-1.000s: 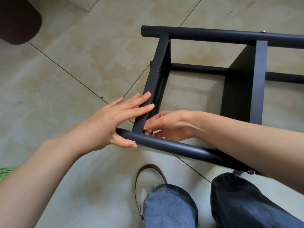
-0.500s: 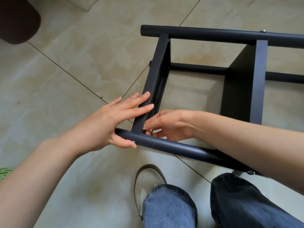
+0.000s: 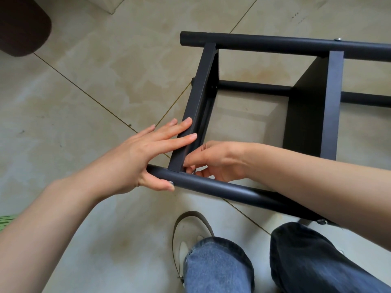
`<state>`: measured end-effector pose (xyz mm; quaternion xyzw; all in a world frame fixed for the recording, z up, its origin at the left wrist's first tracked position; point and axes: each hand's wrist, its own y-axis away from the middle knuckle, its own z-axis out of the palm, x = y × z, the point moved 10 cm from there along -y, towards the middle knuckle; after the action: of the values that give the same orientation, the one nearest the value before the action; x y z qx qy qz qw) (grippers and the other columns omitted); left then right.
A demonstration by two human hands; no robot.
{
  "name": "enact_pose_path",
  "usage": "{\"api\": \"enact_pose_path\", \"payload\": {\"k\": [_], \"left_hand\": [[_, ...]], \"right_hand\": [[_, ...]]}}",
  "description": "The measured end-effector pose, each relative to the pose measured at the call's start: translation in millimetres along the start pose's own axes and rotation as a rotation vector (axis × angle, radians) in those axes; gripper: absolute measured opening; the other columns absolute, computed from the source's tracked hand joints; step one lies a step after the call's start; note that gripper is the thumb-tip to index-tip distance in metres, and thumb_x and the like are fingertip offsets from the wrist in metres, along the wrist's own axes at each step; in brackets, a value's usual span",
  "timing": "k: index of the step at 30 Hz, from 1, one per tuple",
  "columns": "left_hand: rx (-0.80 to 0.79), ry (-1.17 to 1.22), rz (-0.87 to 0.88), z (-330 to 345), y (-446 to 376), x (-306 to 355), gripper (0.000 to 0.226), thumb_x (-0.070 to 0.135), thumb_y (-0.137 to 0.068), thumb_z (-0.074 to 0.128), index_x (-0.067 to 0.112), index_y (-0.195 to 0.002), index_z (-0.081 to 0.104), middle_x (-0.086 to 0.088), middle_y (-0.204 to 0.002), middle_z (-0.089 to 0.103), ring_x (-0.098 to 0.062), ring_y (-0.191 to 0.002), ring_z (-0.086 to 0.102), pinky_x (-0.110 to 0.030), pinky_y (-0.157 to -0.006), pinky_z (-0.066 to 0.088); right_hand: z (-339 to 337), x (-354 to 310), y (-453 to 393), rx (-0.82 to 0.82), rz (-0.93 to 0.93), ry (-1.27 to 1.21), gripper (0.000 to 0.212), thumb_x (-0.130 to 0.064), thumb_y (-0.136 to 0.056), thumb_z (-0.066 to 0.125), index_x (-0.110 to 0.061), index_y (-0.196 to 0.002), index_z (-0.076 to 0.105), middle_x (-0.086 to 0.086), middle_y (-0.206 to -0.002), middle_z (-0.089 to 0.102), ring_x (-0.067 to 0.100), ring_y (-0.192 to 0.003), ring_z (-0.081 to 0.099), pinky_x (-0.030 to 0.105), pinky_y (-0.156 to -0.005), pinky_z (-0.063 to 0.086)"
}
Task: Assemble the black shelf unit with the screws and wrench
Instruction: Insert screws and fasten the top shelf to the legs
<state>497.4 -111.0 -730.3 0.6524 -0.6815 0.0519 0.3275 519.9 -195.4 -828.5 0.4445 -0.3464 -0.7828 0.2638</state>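
No legible txt/labels/nos. anywhere — shelf unit [image 3: 313, 106] plain black.

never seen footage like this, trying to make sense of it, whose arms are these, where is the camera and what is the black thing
There is no machine here. The camera sits on a person's head and looks down, so the arms are that person's own, with their knees in jeans at the bottom. The black thing is a half-built shelf unit lying on its side on a tiled floor. The left hand lies with straight fingers on a flat crossbar, its thumb under the near round tube. The right hand reaches inside the frame and pinches something small at the joint where bar meets tube, probably a screw or nut; it is too hidden to tell. No wrench is in view.
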Motion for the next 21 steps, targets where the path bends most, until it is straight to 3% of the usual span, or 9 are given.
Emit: {"api": "enact_pose_path", "payload": {"k": [10,14,21], "left_hand": [[0.003,0.011,0.007,-0.9,0.0,0.4,0.105,0.033,-0.069,0.088,0.050,-0.148,0.020,0.040,-0.157,-0.003,0.009,-0.148,0.000,-0.012,-0.117,-0.004],[-0.004,0.014,0.006,-1.3,0.0,1.2,0.104,0.033,-0.070,0.087,0.050,-0.147,0.020,0.041,-0.156,-0.003,0.010,-0.148,-0.001,-0.011,-0.117,-0.005],[-0.005,0.017,0.004,-0.9,-0.1,1.1,0.104,0.033,-0.069,0.087,0.051,-0.147,0.020,0.041,-0.156,-0.004,0.010,-0.148,0.000,-0.011,-0.117,-0.005]], "right_hand": [[-0.4,-0.3,2.9,-0.016,0.020,-0.011,0.021,-0.020,-0.093,0.063,-0.015,-0.073,0.068,-0.001,-0.068,0.058,0.013,-0.067,0.052,0.027,-0.062,0.044],[-0.9,-1.2,1.7,0.008,0.025,-0.015,0.011,-0.019,-0.093,0.063,-0.012,-0.087,0.069,0.001,-0.069,0.055,0.013,-0.066,0.050,0.027,-0.062,0.043],[-1.0,-0.5,1.4,-0.013,0.021,-0.035,0.024,-0.017,-0.093,0.063,-0.014,-0.070,0.067,0.001,-0.068,0.057,0.013,-0.063,0.051,0.027,-0.062,0.044]]}}
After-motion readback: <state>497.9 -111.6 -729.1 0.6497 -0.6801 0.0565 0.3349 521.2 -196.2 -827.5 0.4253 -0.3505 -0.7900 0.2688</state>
